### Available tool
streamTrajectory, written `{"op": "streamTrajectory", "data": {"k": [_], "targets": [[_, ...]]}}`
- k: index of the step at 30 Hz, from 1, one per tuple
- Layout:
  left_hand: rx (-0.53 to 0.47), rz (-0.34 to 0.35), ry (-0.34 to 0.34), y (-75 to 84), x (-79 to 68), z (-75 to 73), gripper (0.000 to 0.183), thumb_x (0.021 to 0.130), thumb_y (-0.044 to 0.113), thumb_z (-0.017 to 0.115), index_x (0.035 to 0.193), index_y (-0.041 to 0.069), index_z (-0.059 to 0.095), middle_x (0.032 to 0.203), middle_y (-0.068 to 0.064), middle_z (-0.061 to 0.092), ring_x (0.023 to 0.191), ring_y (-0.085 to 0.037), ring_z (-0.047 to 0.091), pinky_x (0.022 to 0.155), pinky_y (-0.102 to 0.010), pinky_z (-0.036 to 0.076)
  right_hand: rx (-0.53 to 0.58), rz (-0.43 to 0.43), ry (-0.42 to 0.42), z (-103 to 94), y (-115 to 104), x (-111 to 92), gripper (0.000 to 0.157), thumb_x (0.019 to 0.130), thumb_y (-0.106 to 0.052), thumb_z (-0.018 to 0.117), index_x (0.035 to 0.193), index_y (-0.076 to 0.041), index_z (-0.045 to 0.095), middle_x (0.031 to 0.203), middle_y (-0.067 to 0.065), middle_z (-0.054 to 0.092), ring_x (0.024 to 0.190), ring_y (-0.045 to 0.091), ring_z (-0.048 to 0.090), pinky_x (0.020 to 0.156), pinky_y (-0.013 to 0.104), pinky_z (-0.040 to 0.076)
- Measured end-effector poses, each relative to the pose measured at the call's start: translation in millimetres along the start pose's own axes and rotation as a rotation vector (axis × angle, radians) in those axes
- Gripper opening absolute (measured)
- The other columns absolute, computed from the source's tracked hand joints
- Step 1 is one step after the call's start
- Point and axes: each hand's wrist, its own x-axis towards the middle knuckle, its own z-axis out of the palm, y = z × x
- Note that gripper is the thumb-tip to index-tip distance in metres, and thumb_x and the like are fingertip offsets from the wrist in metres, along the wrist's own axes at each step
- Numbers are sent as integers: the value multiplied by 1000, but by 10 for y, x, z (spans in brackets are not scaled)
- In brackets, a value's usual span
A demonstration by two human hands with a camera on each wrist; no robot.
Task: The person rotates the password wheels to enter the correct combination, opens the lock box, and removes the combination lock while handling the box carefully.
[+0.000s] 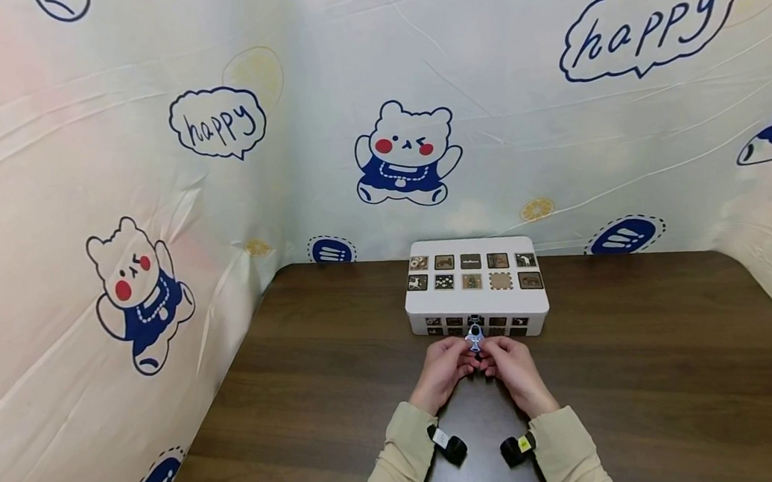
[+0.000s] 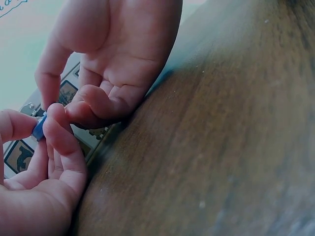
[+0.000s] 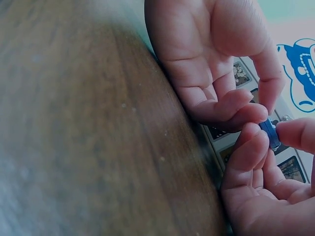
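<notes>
Pinching one small blue-and-silver piece (image 1: 475,340) between them, a person's left hand (image 1: 442,368) and right hand (image 1: 516,371) meet fingertip to fingertip near the far side of a dark brown wooden table (image 1: 322,386); each grip is narrow, thumb and forefinger closed on the piece, the other fingers curled inward; the piece sits just in front of a white box (image 1: 476,301) printed with small brown and black picture squares, though whether it touches the box cannot be told; both forearms wear beige sleeves (image 1: 408,444), and a black device (image 1: 455,450) is strapped at each wrist; behind the table hangs a pale cloth (image 1: 325,154), patterned with winking bears, orange slices and the word "happy".
</notes>
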Motion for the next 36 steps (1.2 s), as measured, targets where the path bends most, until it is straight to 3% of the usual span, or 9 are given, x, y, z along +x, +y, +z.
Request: {"op": "streamTrajectory", "data": {"k": [27, 36], "targets": [[12, 9, -1, 14, -18, 13, 8, 80, 7, 54, 84, 3, 59, 69, -2, 58, 53, -9, 55, 51, -18, 45, -11, -8, 1, -1, 0, -7, 21, 88, -13, 49, 99, 4, 54, 71, 2, 57, 59, 9, 54, 53, 20, 47], [18, -7, 21, 14, -11, 24, 6, 79, 7, 55, 81, 4, 60, 68, -2, 59, 53, -9, 55, 49, -18, 45, 7, 2, 6, 2, -7, -8, 19, 88, -18, 52, 89, 1, 56, 67, 2, 56, 58, 9, 53, 52, 21, 47]]}}
